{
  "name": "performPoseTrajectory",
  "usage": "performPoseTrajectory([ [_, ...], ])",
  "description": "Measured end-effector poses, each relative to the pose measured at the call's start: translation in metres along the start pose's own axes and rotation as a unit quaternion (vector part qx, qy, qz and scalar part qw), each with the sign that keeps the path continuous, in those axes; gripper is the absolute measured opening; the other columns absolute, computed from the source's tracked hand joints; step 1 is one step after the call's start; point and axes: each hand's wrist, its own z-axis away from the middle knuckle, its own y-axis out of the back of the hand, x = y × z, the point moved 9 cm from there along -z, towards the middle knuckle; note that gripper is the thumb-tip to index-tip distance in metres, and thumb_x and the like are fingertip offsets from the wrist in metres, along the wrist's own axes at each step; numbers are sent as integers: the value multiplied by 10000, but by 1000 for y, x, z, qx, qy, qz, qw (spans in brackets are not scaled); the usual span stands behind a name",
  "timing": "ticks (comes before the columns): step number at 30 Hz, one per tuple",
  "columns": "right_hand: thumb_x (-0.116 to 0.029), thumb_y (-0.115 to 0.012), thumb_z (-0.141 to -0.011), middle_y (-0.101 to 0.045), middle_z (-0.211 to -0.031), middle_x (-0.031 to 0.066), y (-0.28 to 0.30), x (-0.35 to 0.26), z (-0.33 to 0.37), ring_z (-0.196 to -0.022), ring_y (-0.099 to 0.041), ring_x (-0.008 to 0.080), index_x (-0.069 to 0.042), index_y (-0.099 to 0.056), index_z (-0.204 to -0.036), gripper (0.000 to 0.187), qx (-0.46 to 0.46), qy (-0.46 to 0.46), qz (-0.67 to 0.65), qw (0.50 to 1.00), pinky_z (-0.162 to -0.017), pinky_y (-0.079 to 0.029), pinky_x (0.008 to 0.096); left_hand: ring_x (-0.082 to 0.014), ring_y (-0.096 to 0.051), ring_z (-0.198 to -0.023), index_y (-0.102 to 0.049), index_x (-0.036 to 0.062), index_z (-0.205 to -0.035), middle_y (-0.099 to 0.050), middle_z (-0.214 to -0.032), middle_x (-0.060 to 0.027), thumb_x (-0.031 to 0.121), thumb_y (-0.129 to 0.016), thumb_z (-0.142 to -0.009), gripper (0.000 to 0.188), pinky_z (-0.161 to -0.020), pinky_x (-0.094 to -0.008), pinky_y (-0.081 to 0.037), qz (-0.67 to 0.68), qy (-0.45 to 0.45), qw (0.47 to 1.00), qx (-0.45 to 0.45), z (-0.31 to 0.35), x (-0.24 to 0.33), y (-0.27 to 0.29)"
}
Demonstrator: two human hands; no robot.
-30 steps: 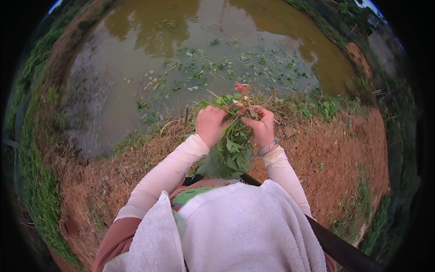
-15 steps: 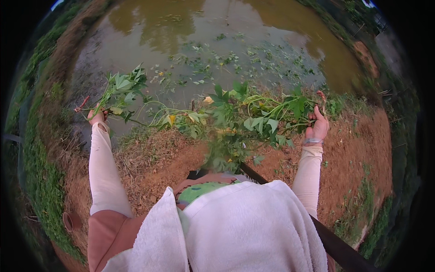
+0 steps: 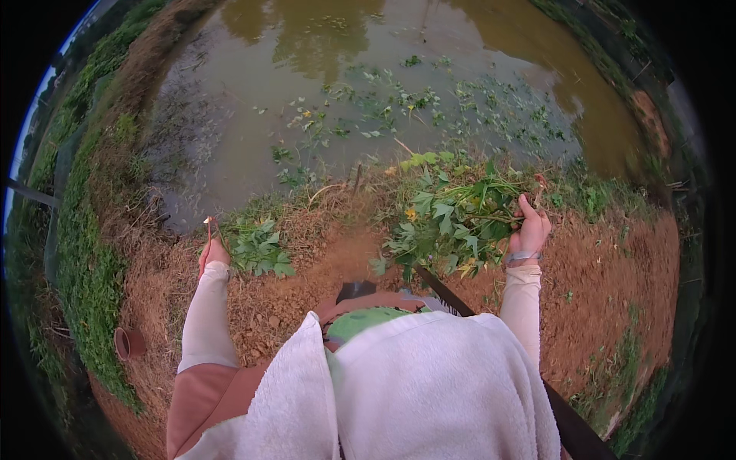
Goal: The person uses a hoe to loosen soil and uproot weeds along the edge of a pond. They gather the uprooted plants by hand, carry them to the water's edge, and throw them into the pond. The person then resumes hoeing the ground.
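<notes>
My left hand (image 3: 214,253) is low at the left, closed round the stem end of a small bunch of leafy vines (image 3: 263,247). Thin reddish roots poke up and down past its fingers, and the lobed green leaves hang to its right. Over the bank at the right, my right hand (image 3: 530,230) grips a larger tangle of leafy vines (image 3: 452,211) with a few yellow leaves. A reddish root end (image 3: 541,182) sticks up above that hand. The two bunches are apart, with bare soil between them.
Ahead lies a murky pond (image 3: 245,115) with loose floating leaves (image 3: 391,100). I am on a reddish soil bank (image 3: 613,261) with dry grass along the water. A brown pot-like container (image 3: 129,343) stands at the left near green growth (image 3: 84,284). A dark strap (image 3: 571,418) crosses my right side.
My left hand has come down and inward with its vines. The strands that stretched between the hands have parted, leaving two separate bunches. My right hand is slightly lower.
</notes>
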Motion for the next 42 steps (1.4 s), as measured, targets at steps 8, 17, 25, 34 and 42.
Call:
performPoseTrajectory([
  [8, -51, -650, -731, -522, -616, -19, -8, -1, 7, -488, -442, 50, -40, -572, -814, 114, -1, -7, 23, 1000, -386, -275, 180, -274, -609, -719, -615, 44, -851, -629, -807, -125, 237, -596, -777, 207, -595, -354, -481, -246, 218, 928, -172, 100, -194, -81],
  [17, -61, -665, -716, -521, -619, -8, -5, 12, 13, -475, -445, 64, -60, -528, -775, 149, 9, -15, 40, 999, -386, -281, 185, -231, -592, -690, -583, 47, -903, -621, -815, -117, 212, -573, -816, 187, -529, -319, -473, 341, 658, 666, -79, 288, -211, -170],
  [25, -55, -661, -717, -515, -618, -13, -18, 24, 22, -477, -435, 62, -66, -526, -775, 147, -14, -26, 48, 998, -397, -279, 185, -192, -566, -594, -543, 0, -892, -604, -749, -129, 174, -586, -827, 191, -472, -275, -478, 439, 486, 752, 74, 32, -76, -70],
  [34, -46, -659, -712, -514, -629, -9, -32, 24, 42, -500, -436, 65, -51, -522, -762, 146, -35, -15, 48, 998, -418, -288, 195, -271, -388, -1186, -315, -21, -1225, -390, -1269, -133, 110, -493, -869, 419, -989, -438, -314, 782, 14, 621, -61, -242, 187, 228],
  [42, -44, -665, -695, -542, -664, 4, -38, 24, 47, -507, -455, 73, -45, -524, -768, 159, -47, -21, 74, 996, -415, -293, 200, -230, -517, -1047, -425, 56, -1200, -513, -1166, -104, 175, -468, -884, 340, -878, -386, -397, 556, 135, 729, -377, -22, 248, -70],
])
